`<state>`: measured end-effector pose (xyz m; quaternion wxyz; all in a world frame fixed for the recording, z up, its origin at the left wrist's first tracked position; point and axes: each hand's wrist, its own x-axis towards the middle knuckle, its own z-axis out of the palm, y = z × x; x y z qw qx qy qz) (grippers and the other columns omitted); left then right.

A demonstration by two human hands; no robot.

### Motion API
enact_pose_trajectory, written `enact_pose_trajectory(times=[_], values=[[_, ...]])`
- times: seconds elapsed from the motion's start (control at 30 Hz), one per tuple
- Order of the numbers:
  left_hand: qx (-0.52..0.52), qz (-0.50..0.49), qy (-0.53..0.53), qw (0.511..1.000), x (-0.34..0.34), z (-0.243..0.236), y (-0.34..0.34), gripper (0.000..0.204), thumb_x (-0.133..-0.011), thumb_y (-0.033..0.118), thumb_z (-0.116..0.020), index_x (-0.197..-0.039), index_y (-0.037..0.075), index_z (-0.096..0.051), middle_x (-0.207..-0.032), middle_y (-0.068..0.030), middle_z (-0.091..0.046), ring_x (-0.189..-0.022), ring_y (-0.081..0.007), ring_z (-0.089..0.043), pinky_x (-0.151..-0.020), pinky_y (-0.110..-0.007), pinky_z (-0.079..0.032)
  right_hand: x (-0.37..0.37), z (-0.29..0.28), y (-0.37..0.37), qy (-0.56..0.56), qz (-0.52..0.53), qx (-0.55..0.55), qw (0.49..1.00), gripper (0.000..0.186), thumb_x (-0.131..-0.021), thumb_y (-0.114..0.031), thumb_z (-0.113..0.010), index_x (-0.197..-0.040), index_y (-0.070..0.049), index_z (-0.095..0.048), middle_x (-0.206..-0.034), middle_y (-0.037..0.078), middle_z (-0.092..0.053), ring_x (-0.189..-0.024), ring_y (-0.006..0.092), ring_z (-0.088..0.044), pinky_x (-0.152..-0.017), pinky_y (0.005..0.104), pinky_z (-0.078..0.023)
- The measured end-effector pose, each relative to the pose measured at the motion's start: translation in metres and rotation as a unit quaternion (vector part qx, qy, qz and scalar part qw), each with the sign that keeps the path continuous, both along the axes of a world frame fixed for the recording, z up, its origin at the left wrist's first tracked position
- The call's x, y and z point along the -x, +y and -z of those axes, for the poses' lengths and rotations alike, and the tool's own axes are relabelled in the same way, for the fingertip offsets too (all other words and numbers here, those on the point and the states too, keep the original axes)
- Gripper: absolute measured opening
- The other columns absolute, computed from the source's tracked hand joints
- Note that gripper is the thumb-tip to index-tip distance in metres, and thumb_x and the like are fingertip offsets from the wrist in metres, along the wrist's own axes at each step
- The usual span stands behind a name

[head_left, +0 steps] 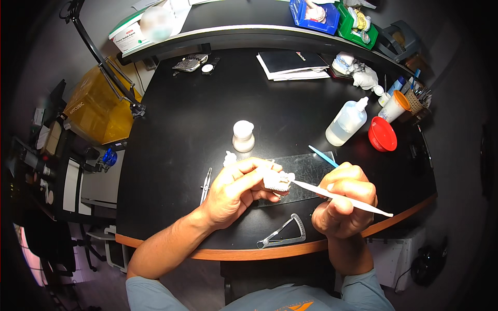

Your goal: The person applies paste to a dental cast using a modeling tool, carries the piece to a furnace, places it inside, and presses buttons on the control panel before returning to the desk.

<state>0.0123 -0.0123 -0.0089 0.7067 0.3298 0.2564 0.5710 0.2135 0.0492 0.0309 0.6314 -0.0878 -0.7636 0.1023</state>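
Note:
My left hand [236, 189] is closed around a white dental model [276, 180] with a row of teeth, just above a clear plate [303, 196]. In my right hand [346, 199] is a slim white carving tool [358, 203], gripped like a pen, its thin tip at the model's edge. A blue stick [321, 155] runs up to the knuckles of my right hand; whether it is held or lies behind cannot be told. Beside my left wrist are metal tweezers or dividers [206, 184]. A small white piece [229, 158] sits beyond the left hand.
A metal caliper gauge [284, 236] lies near the desk's wooden front edge. Behind the hands stands a white jar [243, 136]. To the right are a squeeze bottle [346, 123], a red bowl [382, 134] and an orange-rimmed cup [395, 105]. Papers [292, 66] lie farther back.

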Motion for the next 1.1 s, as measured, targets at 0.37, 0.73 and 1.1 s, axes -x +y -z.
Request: enact_pose_trajectory(times=[0.37,0.73,1.1], values=[[-0.011,0.004,0.015,1.000,0.000,0.001,0.001,0.036,-0.110,0.022,-0.048,-0.133,-0.005,-0.058,-0.117,-0.0228,-0.070,-0.109,-0.0325,-0.071,-0.092,-0.038,-0.059,-0.001,0.003,0.001,0.003,-0.003,-0.001,1.000,0.042,-0.108,-0.041,-0.053,-0.094,-0.001,-0.049,-0.073,0.009,-0.054,-0.051,0.0123,-0.049,-0.047,0.0255,-0.036],[-0.006,-0.037,-0.055,0.998,0.008,-0.013,-0.004,0.037,-0.109,0.021,-0.052,-0.136,-0.005,-0.054,-0.132,-0.0230,-0.065,-0.120,-0.0341,-0.068,-0.094,-0.039,-0.060,-0.003,0.019,0.006,0.108,0.067,0.139,0.982,0.039,-0.113,-0.035,-0.039,-0.110,0.002,-0.052,-0.086,0.016,-0.064,-0.062,0.0126,-0.057,-0.051,0.0209,-0.041],[-0.022,-0.039,-0.085,0.995,0.010,-0.015,-0.005,0.040,-0.110,0.025,-0.052,-0.134,-0.007,-0.055,-0.129,-0.0224,-0.066,-0.119,-0.0306,-0.069,-0.098,-0.040,-0.061,0.005,0.024,0.004,0.103,0.056,0.163,0.980,0.040,-0.112,-0.034,-0.045,-0.108,0.003,-0.057,-0.086,0.015,-0.064,-0.062,0.0128,-0.061,-0.050,0.0202,-0.041]])
